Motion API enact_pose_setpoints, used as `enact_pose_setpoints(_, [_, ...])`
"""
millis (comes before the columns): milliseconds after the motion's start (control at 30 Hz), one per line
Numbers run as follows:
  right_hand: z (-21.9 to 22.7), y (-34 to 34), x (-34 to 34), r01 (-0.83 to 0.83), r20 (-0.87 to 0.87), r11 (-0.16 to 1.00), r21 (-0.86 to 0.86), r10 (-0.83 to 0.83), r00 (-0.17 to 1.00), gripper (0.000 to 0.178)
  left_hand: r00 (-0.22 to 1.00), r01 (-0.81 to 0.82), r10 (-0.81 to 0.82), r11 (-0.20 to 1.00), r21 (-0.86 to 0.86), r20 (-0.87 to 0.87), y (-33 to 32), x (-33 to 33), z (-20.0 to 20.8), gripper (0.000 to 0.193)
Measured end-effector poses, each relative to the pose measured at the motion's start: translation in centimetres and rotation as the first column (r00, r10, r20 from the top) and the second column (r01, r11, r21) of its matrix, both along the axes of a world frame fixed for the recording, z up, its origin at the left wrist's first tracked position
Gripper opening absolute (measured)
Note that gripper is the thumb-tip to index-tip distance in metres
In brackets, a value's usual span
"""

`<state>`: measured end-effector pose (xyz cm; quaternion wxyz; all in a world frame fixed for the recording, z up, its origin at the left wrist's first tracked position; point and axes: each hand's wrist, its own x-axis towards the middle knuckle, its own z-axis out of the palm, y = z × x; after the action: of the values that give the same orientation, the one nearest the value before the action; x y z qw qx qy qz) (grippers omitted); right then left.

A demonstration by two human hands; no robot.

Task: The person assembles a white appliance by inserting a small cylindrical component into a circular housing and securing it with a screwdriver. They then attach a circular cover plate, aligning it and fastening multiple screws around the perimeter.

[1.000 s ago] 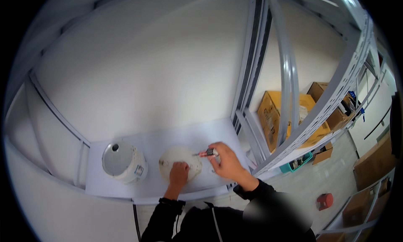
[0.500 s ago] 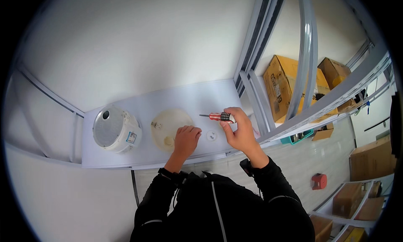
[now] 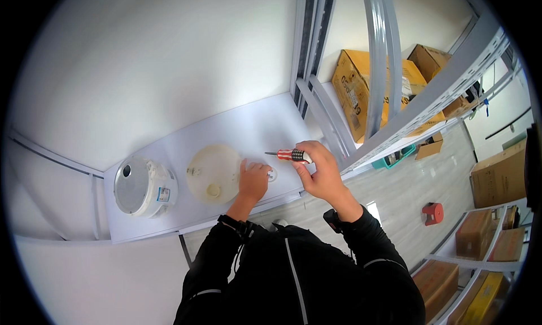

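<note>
White surface (image 3: 262, 119); right of round disc (image 3: 223, 162): right grip (image 3: 323, 175) clasps screwdriver (image 3: 292, 155); left grip (image 3: 253, 183) nearer disc, cannot tell if clenched.

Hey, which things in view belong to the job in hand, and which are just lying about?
Probably in the job:
screwdriver, held in the right hand
small disc, at the left hand
cream disc, beside that hand
white canister, farther left (less sure)

Probably just lying about:
yellow box
teal bin
red stool
racked cartons
</note>
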<state>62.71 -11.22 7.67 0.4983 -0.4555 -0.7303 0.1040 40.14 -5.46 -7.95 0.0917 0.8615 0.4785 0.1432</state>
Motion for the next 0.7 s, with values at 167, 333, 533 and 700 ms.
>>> enact_pose_setpoints(167, [-0.3,-0.4,0.6,0.019,0.014,1.000,0.007,-0.019,1.000,0.040,0.986,-0.063,0.056,0.997,0.046,0.155,-0.2,-0.3,1.2,0.034])
enact_pose_setpoints(333, [-0.5,-0.7,0.2,0.079,-0.089,0.997,0.001,-0.078,0.993,0.042,0.955,-0.218,0.203,0.975,0.046,0.215,-1.4,-2.9,2.5,0.046])
enact_pose_setpoints(533, [-1.4,-0.2,-1.0,0.089,-0.252,0.996,0.009,-0.084,0.964,0.045,0.967,-0.254,0.254,0.967,-0.006,0.000,-4.2,-5.3,3.6,0.076])
enact_pose_setpoints(700, [-1.5,-0.7,-2.7,-0.151,-0.619,0.976,-0.156,0.022,0.785,0.052,0.940,-0.334,0.335,0.942,0.039,-0.062,-5.0,-7.8,0.3,0.080])
